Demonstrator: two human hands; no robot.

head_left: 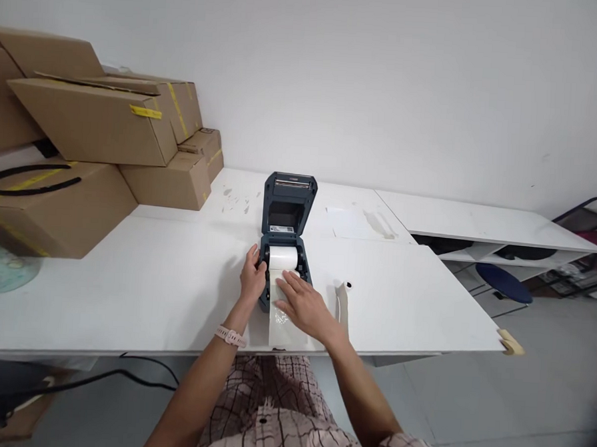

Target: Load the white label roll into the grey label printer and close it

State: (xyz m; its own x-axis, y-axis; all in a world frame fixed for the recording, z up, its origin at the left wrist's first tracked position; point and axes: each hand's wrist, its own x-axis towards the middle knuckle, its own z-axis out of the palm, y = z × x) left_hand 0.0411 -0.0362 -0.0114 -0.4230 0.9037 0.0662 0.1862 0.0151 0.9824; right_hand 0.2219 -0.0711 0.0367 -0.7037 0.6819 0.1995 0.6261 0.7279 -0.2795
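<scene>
A dark grey label printer [266,212] stands on the white table with its lid tilted up and back. Inside it sits a roll of white labels [283,257], and a pale strip of label paper [276,332] runs from it over the printer's front toward the table edge. My left hand [252,278] grips the printer's left side, thumb at the inner rim. Fingers stretched out, my right hand [301,305] lies flat on the strip and hides part of the printer's front right.
Several cardboard boxes [108,120] are stacked at the left, with a black loop [31,177] on one. Right of the printer lies a curled paper strip with a small core [343,302]. Flat sheets [361,223] lie behind it. A blue stool [504,282] stands at the right.
</scene>
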